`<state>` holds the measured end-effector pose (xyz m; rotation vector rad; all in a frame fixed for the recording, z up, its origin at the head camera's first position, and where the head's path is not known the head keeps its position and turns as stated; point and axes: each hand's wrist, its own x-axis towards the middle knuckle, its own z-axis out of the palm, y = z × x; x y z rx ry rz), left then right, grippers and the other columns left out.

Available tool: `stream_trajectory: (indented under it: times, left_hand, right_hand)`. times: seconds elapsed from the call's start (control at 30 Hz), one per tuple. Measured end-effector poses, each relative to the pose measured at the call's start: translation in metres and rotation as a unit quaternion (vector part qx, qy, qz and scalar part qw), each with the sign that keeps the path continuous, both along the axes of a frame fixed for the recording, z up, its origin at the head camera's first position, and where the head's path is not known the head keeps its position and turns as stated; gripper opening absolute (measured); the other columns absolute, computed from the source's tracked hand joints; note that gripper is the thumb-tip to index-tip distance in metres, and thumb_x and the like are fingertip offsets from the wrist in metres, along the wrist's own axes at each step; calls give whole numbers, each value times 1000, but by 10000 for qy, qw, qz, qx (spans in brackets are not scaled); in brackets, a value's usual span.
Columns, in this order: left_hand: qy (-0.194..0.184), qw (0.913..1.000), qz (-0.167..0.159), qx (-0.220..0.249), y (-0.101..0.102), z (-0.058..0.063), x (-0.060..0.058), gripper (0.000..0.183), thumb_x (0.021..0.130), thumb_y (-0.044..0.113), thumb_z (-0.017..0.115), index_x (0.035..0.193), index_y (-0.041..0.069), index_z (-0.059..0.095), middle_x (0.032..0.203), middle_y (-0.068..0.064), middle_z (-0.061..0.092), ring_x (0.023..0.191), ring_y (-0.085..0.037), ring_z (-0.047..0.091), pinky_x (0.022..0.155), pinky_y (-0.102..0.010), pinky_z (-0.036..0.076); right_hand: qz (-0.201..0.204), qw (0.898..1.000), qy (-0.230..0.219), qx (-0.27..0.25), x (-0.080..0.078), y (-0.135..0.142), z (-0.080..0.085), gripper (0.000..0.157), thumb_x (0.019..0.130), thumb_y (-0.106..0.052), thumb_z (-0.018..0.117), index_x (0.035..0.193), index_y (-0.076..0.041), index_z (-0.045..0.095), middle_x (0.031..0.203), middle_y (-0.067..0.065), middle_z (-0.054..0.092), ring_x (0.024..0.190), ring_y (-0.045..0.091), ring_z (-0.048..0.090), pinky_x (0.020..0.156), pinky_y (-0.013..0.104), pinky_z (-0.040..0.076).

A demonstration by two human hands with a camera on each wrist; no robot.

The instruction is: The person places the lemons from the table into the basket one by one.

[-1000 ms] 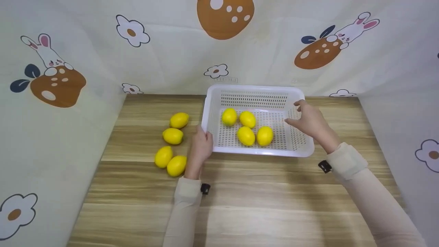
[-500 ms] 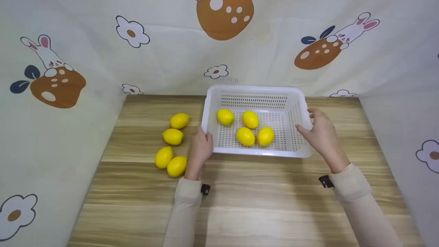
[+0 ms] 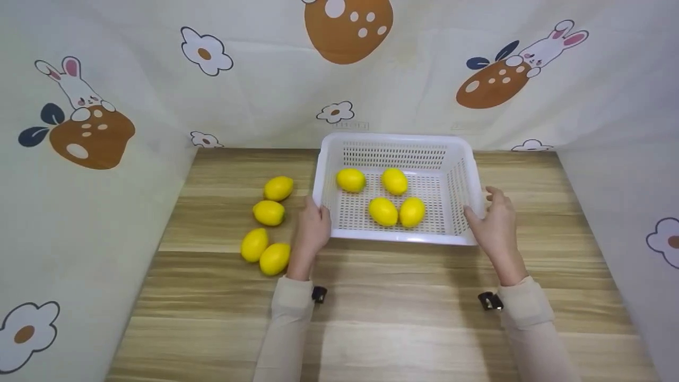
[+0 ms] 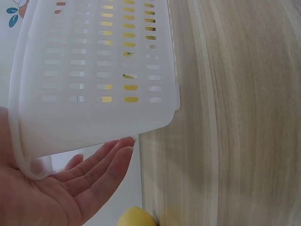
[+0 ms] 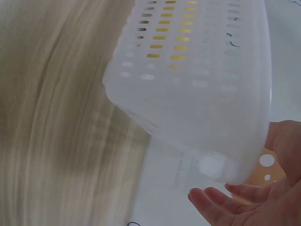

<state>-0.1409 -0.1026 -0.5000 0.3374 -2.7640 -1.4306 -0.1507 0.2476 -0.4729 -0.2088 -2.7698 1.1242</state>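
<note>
A white plastic basket [image 3: 403,238] with slotted walls sits toward the back of the table. Several yellow lemons [image 3: 394,181] lie on its floor. At the basket's left side my left hand [image 3: 313,228] grips the rim, thumb over the edge and fingers along the outside wall, as the left wrist view also shows. My right hand [image 3: 497,229] is at the right side: its thumb reaches the rim, and its loosely bent fingers [image 5: 211,202] stand apart from the outer wall. Left of the basket, several more lemons [image 3: 269,213] lie on the wood.
The wood-grain table [image 3: 403,318] runs up to a pale printed cloth [image 3: 265,90] behind it. Cloth also borders the left and right sides. One loose lemon [image 4: 136,217] shows below my left hand in the left wrist view.
My right hand has moved from over the basket's right wall outward and toward me, to the rim's right side. Two back lemons in the basket have shifted apart. My left hand stays on the rim.
</note>
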Motion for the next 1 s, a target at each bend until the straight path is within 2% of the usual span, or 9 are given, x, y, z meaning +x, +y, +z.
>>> stream_trajectory:
  times: [0.1,0.3,0.5,0.53,0.67,0.73,0.77,0.87,1.0]
  left_hand:
    - [-63,10000,40,-32,0,0,0,40,110,14,42,141,-11,43,121,-32,65,96,-31,64,85,-49,58]
    - [11,9999,65,-140,1,0,1,38,110,15,43,138,-11,45,104,-28,66,83,-29,60,74,-46,56]
    - [66,9995,102,-294,1,0,1,40,108,15,43,138,-11,46,107,-30,67,84,-32,64,76,-49,57]
    - [146,9993,91,-334,-3,-11,-2,41,109,19,42,138,-10,47,105,-28,68,83,-30,64,74,-47,57]
    - [119,9980,104,-606,-5,-8,0,42,110,22,43,139,-8,48,105,-26,68,84,-30,65,74,-46,58]
    - [167,9975,88,-683,-6,-6,2,46,112,25,42,145,-7,46,113,-26,69,89,-30,67,78,-46,59]
    - [103,9972,88,-740,-2,6,6,48,112,22,43,149,-8,44,118,-28,68,92,-32,68,80,-49,60]
    - [300,9956,39,-887,-2,9,8,52,113,24,42,157,-4,39,131,-27,66,100,-32,70,84,-49,60]
    - [600,9900,-32,-1278,-3,14,12,50,113,23,44,155,-4,43,133,-27,65,103,-37,71,86,-52,60]
  right_hand:
    - [-99,9996,-155,-234,-1,1,-8,69,96,-10,69,150,19,38,136,44,52,123,58,53,104,65,45]
    - [-170,9963,-444,-712,-3,1,-16,65,98,-10,65,150,19,38,138,43,54,123,55,59,105,61,48]
    - [-105,9928,-792,-888,-6,0,-21,55,101,-10,56,145,21,41,131,42,56,118,54,60,102,61,50]
    - [-75,9924,-826,-914,-6,0,-21,53,102,-9,54,143,22,41,129,43,57,117,54,61,102,61,50]
    - [65,9906,-888,-1042,-5,-1,-22,47,103,-6,49,139,24,43,126,43,57,114,54,62,99,58,53]
    - [106,9901,-877,-1087,-4,-1,-22,44,103,-5,47,137,23,45,125,42,58,113,52,62,95,54,54]
    - [108,9901,-876,-1094,-4,-1,-22,44,103,-5,47,136,23,46,125,42,58,112,51,63,92,50,56]
    - [66,9897,-891,-1123,-3,0,-23,42,104,-6,46,135,22,48,123,41,60,109,48,64,83,39,55]
    - [16,9895,-867,-1155,-3,1,-22,42,104,-6,46,134,22,49,122,41,61,107,47,65,75,27,51]
